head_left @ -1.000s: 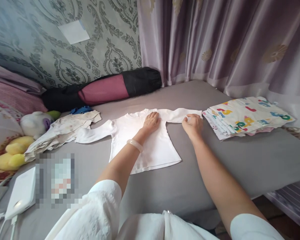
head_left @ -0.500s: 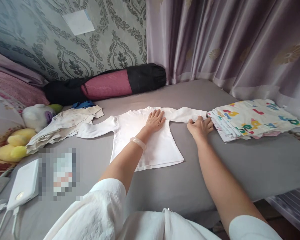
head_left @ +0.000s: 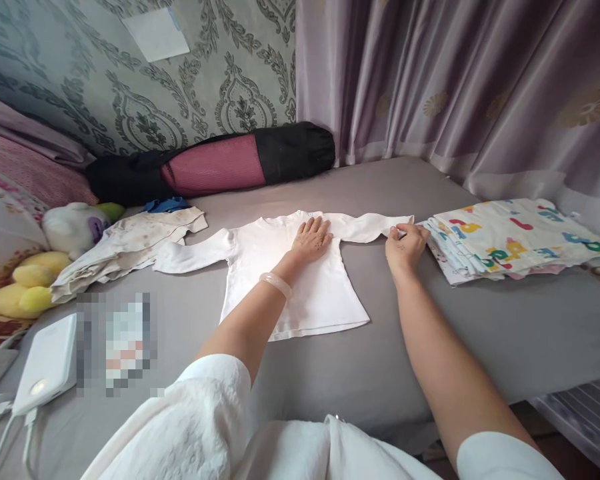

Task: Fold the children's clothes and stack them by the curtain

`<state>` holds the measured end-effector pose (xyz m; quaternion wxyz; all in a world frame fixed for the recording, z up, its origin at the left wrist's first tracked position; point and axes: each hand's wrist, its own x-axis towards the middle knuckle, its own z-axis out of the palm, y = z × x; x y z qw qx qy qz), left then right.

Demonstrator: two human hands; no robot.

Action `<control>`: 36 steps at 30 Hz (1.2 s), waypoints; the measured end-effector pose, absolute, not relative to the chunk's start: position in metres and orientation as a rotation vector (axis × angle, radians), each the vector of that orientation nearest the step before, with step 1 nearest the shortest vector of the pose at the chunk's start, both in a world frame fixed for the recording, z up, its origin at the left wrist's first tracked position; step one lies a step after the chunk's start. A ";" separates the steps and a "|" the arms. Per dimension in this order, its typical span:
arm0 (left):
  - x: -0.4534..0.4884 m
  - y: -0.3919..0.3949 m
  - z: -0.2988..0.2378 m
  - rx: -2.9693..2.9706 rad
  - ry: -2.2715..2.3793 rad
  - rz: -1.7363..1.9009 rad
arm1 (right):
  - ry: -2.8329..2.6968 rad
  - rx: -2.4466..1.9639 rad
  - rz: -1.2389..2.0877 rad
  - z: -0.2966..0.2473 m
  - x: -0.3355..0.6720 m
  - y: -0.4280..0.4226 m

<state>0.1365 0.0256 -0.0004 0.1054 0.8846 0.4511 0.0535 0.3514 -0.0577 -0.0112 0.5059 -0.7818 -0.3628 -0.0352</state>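
A small white long-sleeved shirt (head_left: 325, 293) lies spread on the grey bed sheet, its sleeves stretched out to both sides. My left hand (head_left: 311, 239), with a pale bangle at its wrist, rests flat on the upper chest of the shirt, fingers extended. At the cuff of the right-hand sleeve, my right hand (head_left: 405, 248) pinches the fabric between thumb and fingers, and the cuff end lifts slightly. Just beyond that hand sits a folded stack of colourful printed cloth (head_left: 515, 237).
Stained pale garments (head_left: 130, 243) are piled at the left, near plush toys (head_left: 70, 227). A white power bank (head_left: 47, 363) with cables lies at the near left, beside a blurred-out item. A black and pink long bag (head_left: 215, 163) lies along the wall; a curtain (head_left: 390, 80) hangs behind.
My right hand has closed on the sleeve cuff, having been more spread out beside it, and the sleeve's lower edge is now raised. My left hand stays on the shirt.
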 end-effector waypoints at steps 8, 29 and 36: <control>0.136 0.026 0.001 2.599 1.325 0.151 | -0.454 -1.435 0.163 -0.013 0.359 -0.039; 0.135 0.039 0.003 2.508 1.230 0.072 | -0.255 -0.728 1.048 0.056 0.350 -0.049; 0.135 0.040 0.010 2.512 1.226 0.095 | -0.495 -0.809 1.081 0.090 0.321 -0.023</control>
